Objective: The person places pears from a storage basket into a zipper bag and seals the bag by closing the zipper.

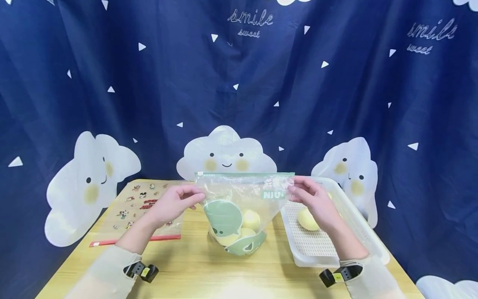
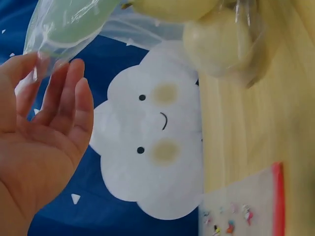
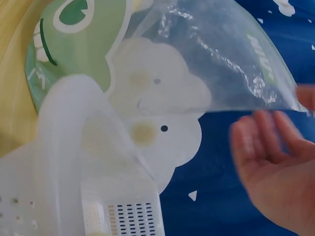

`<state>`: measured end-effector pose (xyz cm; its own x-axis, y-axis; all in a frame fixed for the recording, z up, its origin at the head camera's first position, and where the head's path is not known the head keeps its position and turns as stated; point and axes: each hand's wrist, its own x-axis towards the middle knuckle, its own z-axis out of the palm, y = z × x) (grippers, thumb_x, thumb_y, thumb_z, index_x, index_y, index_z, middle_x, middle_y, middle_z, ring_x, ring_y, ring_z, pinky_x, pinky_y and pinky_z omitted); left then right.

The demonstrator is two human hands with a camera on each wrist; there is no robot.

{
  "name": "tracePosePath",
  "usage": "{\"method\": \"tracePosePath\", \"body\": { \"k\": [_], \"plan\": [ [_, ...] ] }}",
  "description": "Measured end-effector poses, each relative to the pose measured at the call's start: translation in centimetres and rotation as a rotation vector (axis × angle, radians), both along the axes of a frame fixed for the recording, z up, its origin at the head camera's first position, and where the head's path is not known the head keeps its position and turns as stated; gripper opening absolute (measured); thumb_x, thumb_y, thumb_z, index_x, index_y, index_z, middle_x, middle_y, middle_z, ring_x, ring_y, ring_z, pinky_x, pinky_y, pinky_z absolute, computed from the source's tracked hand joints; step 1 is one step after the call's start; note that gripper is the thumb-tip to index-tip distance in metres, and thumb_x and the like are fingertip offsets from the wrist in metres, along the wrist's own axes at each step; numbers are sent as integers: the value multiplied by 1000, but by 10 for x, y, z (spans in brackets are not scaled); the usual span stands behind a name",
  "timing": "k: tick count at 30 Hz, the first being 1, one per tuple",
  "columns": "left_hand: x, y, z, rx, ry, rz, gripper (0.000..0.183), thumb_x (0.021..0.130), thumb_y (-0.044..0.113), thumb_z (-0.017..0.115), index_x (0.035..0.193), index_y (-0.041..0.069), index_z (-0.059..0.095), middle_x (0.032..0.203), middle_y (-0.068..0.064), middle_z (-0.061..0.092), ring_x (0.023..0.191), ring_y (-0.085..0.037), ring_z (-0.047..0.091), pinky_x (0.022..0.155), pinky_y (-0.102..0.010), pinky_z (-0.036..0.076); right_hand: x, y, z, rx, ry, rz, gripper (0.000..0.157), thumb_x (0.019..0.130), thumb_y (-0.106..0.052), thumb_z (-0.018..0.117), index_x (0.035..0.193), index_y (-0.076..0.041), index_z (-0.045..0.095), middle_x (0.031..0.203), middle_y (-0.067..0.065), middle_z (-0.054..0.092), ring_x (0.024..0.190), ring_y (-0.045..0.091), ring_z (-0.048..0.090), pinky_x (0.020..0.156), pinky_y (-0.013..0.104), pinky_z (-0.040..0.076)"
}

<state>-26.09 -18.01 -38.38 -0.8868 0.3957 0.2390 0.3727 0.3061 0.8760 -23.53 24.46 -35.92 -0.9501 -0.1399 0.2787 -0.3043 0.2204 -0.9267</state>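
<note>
A clear zip bag [image 1: 231,187] with green prints and a green top strip stands upright at the table's middle. Inside it lie several round yellow fruits [image 1: 251,219], pear-like in the left wrist view, one with a stem. My left hand [image 1: 175,201] pinches the bag's left side just below the top strip. At the opposite upper corner, my right hand [image 1: 313,201] holds the bag between thumb and fingers. A white slider [image 1: 200,173] sits at the strip's left end. Whether the bag's mouth is sealed cannot be told.
On the right, a white perforated basket [image 1: 298,257] holds more yellow fruit [image 1: 308,219], partly behind my right forearm. A second zip bag [image 1: 112,224], red-edged with cartoon prints, lies flat on the left. Behind the wooden table [image 1: 186,274] hangs a blue cloud-print curtain [image 1: 224,104].
</note>
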Motion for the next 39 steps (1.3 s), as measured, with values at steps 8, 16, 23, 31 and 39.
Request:
{"method": "tracePosePath", "body": {
  "k": [8, 16, 23, 31, 39],
  "plan": [
    [-1, 17, 13, 108, 28, 183, 29, 109, 30, 71, 123, 6, 81, 113, -4, 82, 102, -10, 73, 93, -28, 64, -3, 1, 5, 80, -43, -39, 33, 110, -19, 68, 126, 9, 70, 105, -8, 77, 100, 5, 74, 94, 22, 63],
    [7, 24, 21, 142, 86, 234, 25, 107, 28, 75, 120, 8, 84, 104, 1, 82, 95, -10, 70, 85, -25, 62, -2, 2, 5, 12, -31, -43, 30, 111, -14, 66, 125, 13, 67, 99, -10, 76, 97, 4, 74, 90, 23, 65],
    [6, 16, -7, 175, -45, 149, 31, 108, 26, 72, 128, 4, 78, 110, 5, 79, 100, -10, 71, 86, -28, 63, -3, 5, -10, 27, -121, 6, 34, 110, -15, 67, 132, 12, 65, 108, -5, 76, 103, 5, 73, 93, 26, 65],
    [9, 6, -20, 116, -58, 83, 29, 105, 20, 76, 126, 0, 77, 122, 7, 78, 102, -9, 72, 88, -28, 63, -2, 7, -15, 147, -158, 94, 31, 108, -15, 68, 129, 8, 69, 124, 9, 74, 107, 8, 71, 94, 29, 64],
    [-27, 10, 2, 127, -61, 219, 31, 106, 30, 76, 125, 5, 81, 103, 7, 82, 98, -12, 73, 86, -30, 62, -25, -6, 5, 148, -177, -49, 25, 109, -14, 68, 124, 6, 71, 107, 1, 77, 98, 12, 72, 86, 29, 65]
  ]
}}
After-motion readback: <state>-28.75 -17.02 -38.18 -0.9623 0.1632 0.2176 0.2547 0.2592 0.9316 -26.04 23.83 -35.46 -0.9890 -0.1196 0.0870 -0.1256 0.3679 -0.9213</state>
